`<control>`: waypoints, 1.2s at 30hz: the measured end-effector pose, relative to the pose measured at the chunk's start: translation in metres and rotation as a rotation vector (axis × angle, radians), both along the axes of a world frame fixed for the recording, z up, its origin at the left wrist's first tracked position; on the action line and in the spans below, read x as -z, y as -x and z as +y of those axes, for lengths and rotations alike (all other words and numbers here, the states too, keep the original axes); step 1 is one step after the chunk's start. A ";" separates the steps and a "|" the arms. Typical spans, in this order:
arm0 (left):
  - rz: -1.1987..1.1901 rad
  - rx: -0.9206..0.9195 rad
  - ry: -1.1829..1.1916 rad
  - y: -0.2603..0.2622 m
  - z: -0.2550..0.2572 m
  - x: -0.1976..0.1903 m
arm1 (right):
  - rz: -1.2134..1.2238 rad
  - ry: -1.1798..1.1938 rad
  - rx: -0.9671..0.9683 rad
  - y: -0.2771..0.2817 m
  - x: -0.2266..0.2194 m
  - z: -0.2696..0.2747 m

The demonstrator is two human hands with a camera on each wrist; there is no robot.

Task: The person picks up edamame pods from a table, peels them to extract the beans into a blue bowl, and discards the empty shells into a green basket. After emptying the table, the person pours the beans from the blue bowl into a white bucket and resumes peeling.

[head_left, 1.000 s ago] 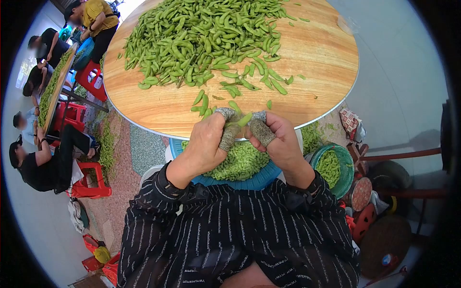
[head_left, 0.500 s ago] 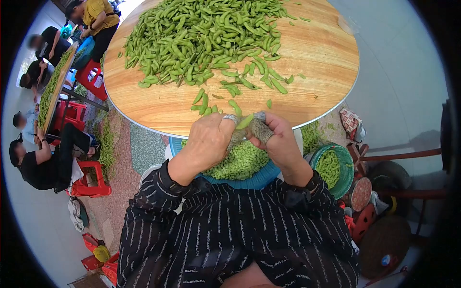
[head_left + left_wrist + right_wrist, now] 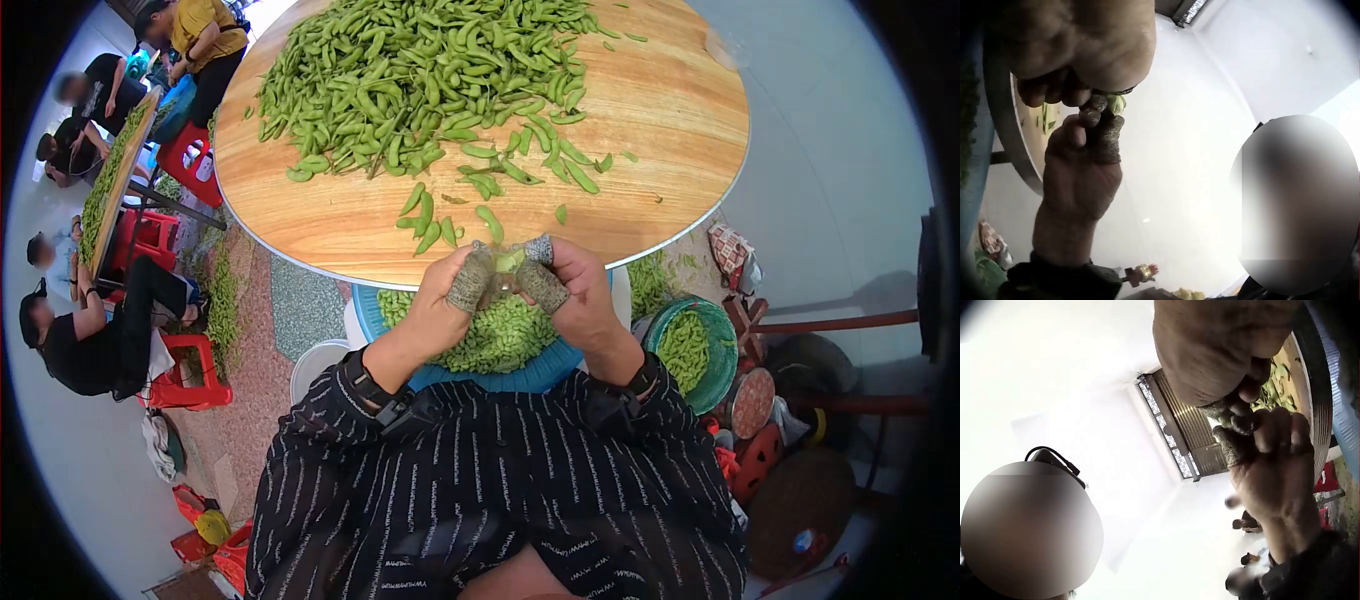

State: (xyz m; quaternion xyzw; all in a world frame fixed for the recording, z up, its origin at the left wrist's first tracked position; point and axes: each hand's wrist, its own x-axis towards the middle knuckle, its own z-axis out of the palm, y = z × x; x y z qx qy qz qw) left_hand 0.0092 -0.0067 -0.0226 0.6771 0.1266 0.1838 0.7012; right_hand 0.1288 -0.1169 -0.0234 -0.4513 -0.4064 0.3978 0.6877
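In the head view a green soybean pod [image 3: 508, 262] is pinched between both hands, over the near edge of the round table. My left hand [image 3: 437, 300] grips it from the left and my right hand [image 3: 583, 295] from the right, with knitted covers on thumbs and index fingers. The left wrist view shows a bit of the pod [image 3: 1117, 104] between the covered fingertips; the rest is hidden by them. Just below the hands, a blue basin [image 3: 540, 372] holds shelled green beans [image 3: 500, 335]. Several loose pods [image 3: 425, 215] lie beyond my left hand.
A big heap of pods [image 3: 430, 80] covers the far part of the wooden table [image 3: 660, 130]. A green bucket [image 3: 722, 365] of pods stands on the right, a white bucket [image 3: 318, 372] on the left. Other people sit by a long table [image 3: 125, 180] at far left.
My hands have come down slightly toward the table edge. The left hand has turned so its covered thumb shows again, and less of the pod now sticks out between the fingers.
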 end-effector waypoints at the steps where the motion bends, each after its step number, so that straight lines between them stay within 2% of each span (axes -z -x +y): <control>1: 0.000 0.001 0.000 0.000 -0.002 0.001 | -0.063 -0.029 0.010 -0.001 0.000 0.000; 3: 0.006 0.029 0.466 0.000 -0.005 0.005 | -0.091 -0.024 -0.003 -0.005 0.000 -0.001; 4: 0.005 0.030 0.466 0.000 -0.005 0.006 | -0.117 -0.018 -0.018 -0.007 0.000 -0.002; 5: -0.032 0.113 0.628 0.000 -0.004 0.006 | -0.117 -0.019 -0.018 -0.008 0.001 -0.001; 6: -0.068 0.198 0.790 0.000 -0.004 0.006 | -0.035 -0.015 -0.033 -0.008 0.001 -0.001; 7: -0.069 0.197 0.790 0.001 -0.003 0.006 | 0.047 -0.012 -0.050 -0.009 0.001 -0.001; 9: 0.070 0.153 0.442 0.002 -0.001 0.003 | 0.062 0.035 -0.040 -0.010 -0.002 -0.005; 10: 0.070 0.154 0.442 0.001 -0.001 -0.001 | 0.079 0.085 -0.029 -0.010 -0.003 -0.006; 12: -0.141 0.053 -0.555 -0.003 -0.002 -0.010 | 0.086 0.090 -0.006 -0.010 -0.001 -0.008; 13: -0.139 0.053 -0.555 -0.001 0.000 -0.012 | 0.094 0.092 0.018 -0.010 -0.001 -0.009; 15: 0.163 0.108 -0.710 0.006 0.005 -0.014 | 0.161 0.122 0.012 -0.007 -0.004 -0.009; 19: 0.134 0.030 -0.693 0.007 0.008 -0.003 | 0.367 0.230 -0.057 -0.001 -0.015 -0.012; 22: 0.078 0.005 -0.750 0.007 0.007 0.002 | 0.397 0.253 -0.031 0.003 -0.008 -0.011; 24: 0.103 -0.023 -0.870 0.007 0.008 0.003 | 0.404 0.237 -0.039 0.003 -0.008 -0.011; 36: 0.049 -0.040 -0.969 0.007 0.006 0.003 | 0.396 0.240 -0.053 0.005 -0.001 -0.005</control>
